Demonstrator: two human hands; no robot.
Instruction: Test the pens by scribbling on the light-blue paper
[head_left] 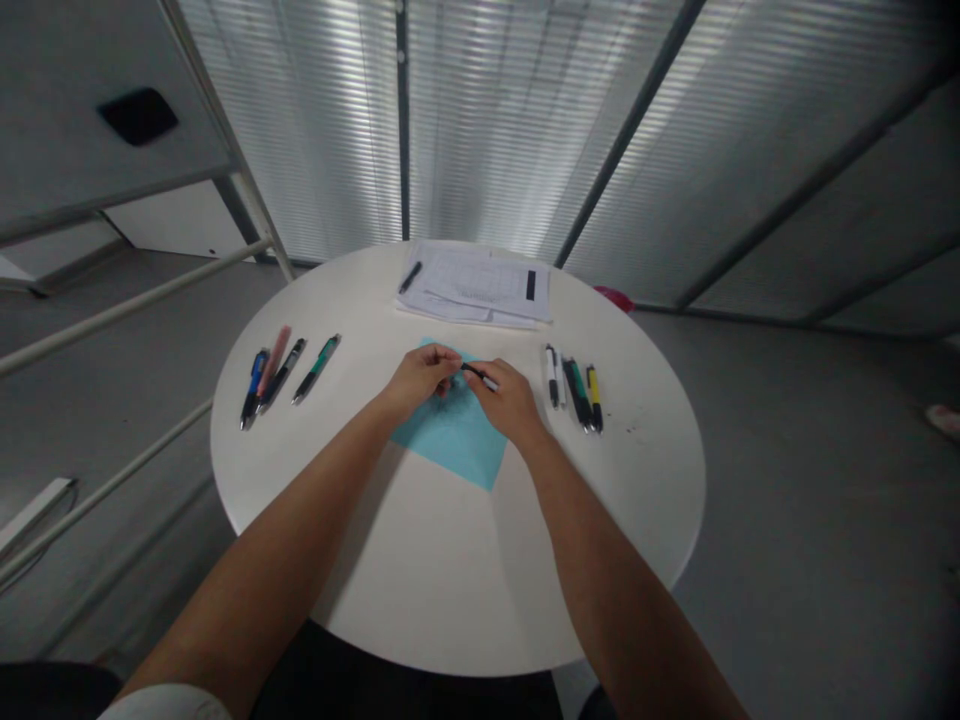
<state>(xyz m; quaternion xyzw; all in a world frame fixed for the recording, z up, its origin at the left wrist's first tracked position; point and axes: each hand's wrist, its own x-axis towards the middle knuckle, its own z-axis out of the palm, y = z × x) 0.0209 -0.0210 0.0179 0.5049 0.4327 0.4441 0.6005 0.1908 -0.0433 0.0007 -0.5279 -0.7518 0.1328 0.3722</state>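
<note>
Both my hands meet over a light blue sheet of paper (457, 440) in the middle of a round white table (420, 580). My left hand (420, 378) has its fingers curled and pinched at one end of a small black and white pen (480, 376). My right hand (510, 400) is closed round the other end of that pen. The pen lies nearly level, just above the blue sheet. Part of the sheet is hidden under my hands.
Several pens (281, 378) lie in a row on the table's left side, and three more pens (576, 390) lie on the right. A stack of white printed papers (480, 285) with a black pen (410, 277) sits at the far edge. Metal rails (135, 300) stand to the left.
</note>
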